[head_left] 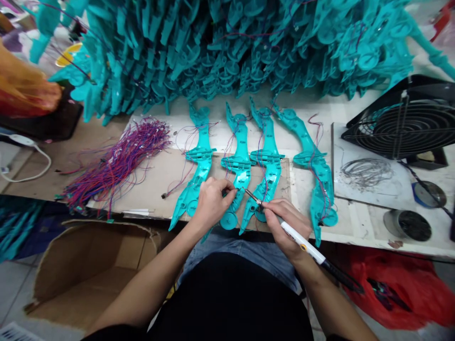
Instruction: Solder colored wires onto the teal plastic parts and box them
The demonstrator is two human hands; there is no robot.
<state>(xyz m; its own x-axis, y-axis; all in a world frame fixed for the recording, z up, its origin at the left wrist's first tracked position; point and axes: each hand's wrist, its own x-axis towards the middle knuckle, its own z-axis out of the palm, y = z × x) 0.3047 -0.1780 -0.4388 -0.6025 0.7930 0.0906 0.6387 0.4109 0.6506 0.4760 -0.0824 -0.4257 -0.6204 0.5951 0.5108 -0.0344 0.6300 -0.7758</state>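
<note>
My right hand grips a white soldering iron, its metal tip pointing left at the second teal plastic part from the left. My left hand is closed over the lower half of that same part, fingers pinched beside the iron's tip. Whatever sits between those fingertips is too small to make out. Flanking it lie similar teal parts: one on the left, one close on the right, and one farther right. Thin red and blue wires run along them.
A bundle of red and blue wires lies left. Teal parts are piled high behind. At right stand a black fan, a white board and a round tin. Below are a cardboard box and a red bag.
</note>
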